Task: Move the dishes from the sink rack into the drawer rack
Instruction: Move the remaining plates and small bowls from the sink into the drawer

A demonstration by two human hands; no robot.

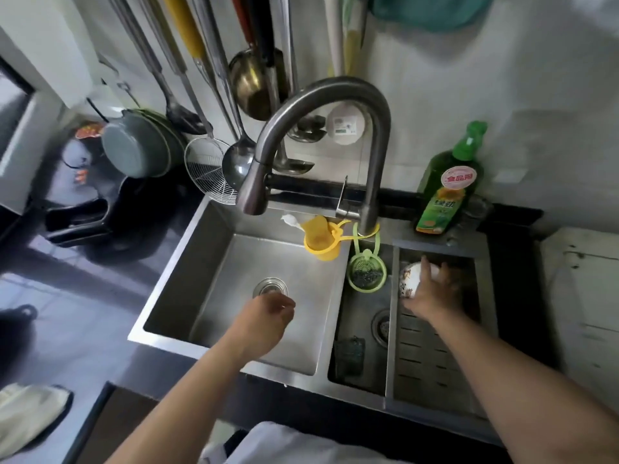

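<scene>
Head view: nearest, the left hand (268, 318) hangs over the big sink basin (234, 296), its grip loosely curled on nothing. Farther right, the right hand (430, 291) has its grip spread over a white patterned bowl (410, 279) in the sink rack (432, 360). Behind stand the tap (321, 128) and a green soap bottle (447, 189).

Soft daylight, wide-angle edge warp, slight blur, faucet (321, 145) glare.
</scene>
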